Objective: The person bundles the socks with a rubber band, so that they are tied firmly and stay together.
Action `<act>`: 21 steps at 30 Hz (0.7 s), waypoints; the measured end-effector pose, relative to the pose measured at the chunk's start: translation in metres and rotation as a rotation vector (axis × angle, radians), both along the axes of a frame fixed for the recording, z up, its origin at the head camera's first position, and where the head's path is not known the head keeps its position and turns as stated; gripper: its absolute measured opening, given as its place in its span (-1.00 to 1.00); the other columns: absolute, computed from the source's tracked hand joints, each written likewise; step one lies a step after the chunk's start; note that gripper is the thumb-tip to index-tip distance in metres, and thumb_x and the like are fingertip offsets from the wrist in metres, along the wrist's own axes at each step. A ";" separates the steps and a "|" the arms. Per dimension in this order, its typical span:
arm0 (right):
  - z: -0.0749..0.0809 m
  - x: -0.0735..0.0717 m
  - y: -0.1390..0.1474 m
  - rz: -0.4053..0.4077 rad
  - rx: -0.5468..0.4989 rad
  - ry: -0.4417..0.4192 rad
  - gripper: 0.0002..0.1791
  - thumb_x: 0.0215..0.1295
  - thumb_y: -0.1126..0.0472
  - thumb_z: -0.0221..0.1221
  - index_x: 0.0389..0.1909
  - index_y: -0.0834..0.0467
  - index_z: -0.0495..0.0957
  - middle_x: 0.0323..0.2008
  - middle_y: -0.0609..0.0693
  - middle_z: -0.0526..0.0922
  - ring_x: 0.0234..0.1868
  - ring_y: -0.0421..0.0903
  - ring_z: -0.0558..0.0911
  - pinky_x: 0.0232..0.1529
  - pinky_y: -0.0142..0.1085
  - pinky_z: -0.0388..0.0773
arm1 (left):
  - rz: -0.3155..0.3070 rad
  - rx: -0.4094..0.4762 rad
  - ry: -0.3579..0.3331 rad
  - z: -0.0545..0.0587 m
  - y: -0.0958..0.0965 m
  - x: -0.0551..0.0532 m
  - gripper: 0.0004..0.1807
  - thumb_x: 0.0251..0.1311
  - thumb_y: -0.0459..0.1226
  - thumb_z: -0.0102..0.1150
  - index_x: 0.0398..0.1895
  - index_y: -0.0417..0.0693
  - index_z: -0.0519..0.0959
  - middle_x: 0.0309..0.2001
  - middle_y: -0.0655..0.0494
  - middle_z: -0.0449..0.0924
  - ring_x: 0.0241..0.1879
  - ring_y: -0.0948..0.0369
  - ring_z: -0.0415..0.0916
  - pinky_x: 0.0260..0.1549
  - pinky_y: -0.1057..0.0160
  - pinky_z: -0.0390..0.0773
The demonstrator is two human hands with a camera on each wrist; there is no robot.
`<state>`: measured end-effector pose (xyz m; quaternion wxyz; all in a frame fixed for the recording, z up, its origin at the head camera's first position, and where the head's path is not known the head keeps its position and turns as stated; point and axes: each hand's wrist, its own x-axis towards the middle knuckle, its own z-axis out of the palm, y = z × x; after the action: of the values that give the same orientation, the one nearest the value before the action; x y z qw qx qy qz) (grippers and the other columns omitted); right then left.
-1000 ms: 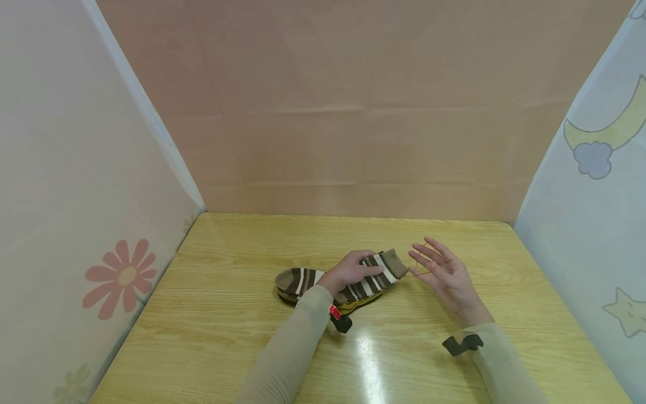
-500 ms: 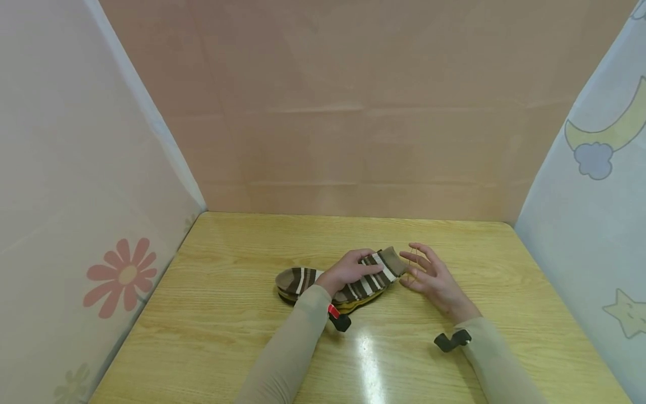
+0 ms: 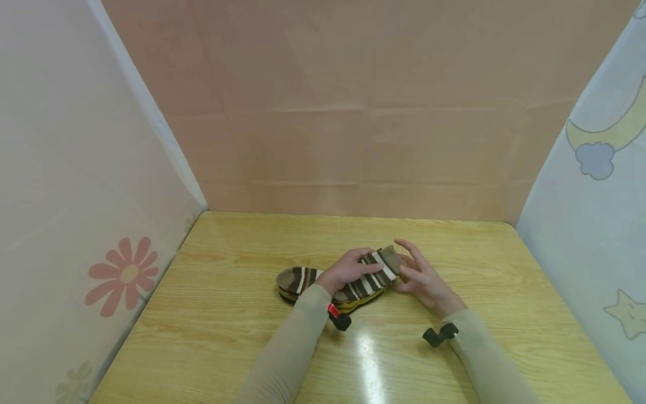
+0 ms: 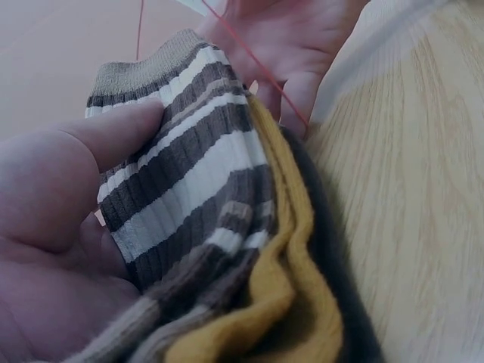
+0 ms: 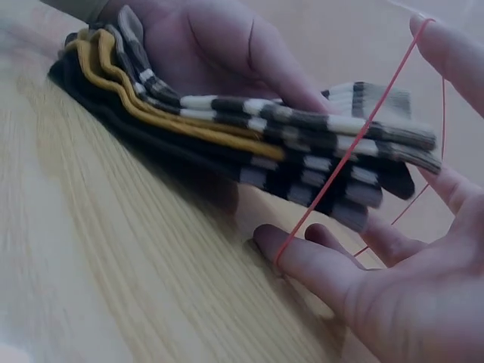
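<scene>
A stack of socks lies on the wooden table, with a brown, white and tan striped sock [image 3: 370,280] on top. Below it come mustard layers [image 4: 291,189] and a black sock [image 5: 136,140]. My left hand [image 3: 348,269] grips the stack near the cuffs, thumb on top and the other fingers partly hidden underneath. At the cuff end, my right hand [image 3: 426,285] has its fingers spread, stretching a thin red rubber band [image 5: 329,181]. The band's loop surrounds the cuff ends in the right wrist view; whether it touches them I cannot tell.
The wooden table [image 3: 242,336] has a pinkish-brown backdrop [image 3: 353,140] behind it. Patterned cloth walls stand on both sides, flowers on the left [image 3: 126,275] and a moon and star on the right [image 3: 600,160].
My right hand has moved left with the stretched rubber band, from beside the cuffs to around their ends. The left hand and the sock stack have stayed nearly still.
</scene>
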<state>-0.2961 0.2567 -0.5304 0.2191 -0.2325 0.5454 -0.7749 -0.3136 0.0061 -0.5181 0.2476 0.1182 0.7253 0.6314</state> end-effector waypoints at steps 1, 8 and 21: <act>0.000 -0.001 -0.001 0.009 -0.008 -0.002 -0.26 0.65 0.34 -0.05 0.68 -0.08 -0.11 0.39 0.05 0.31 0.30 0.00 0.51 0.20 0.08 0.57 | 0.000 0.004 0.000 0.000 0.000 0.000 -0.61 0.40 0.02 0.35 0.22 0.21 0.63 -0.10 0.07 0.69 -0.26 0.14 0.67 -0.29 0.18 0.69; 0.000 -0.003 -0.013 0.045 -0.018 -0.022 -0.25 0.66 0.33 -0.06 0.68 -0.09 -0.15 0.39 0.09 0.31 0.23 0.02 0.60 0.13 0.11 0.61 | 0.000 0.007 0.030 -0.001 0.000 0.000 -0.63 0.41 -0.01 0.34 0.21 0.17 0.65 -0.08 0.09 0.68 -0.24 0.16 0.66 -0.27 0.20 0.67; 0.010 -0.012 -0.021 0.056 0.068 0.029 -0.22 0.60 0.37 0.06 0.67 -0.11 -0.01 0.37 0.19 0.29 0.19 -0.02 0.57 0.01 0.10 0.67 | 0.017 -0.062 0.088 0.000 0.004 0.000 -0.61 0.37 0.04 0.37 0.21 0.26 0.68 0.33 0.28 0.56 0.27 0.13 0.52 0.25 -0.02 0.52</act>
<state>-0.3081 0.2361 -0.5203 0.2405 -0.2512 0.5677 -0.7462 -0.3141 0.0096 -0.5184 0.2138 0.1321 0.7558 0.6047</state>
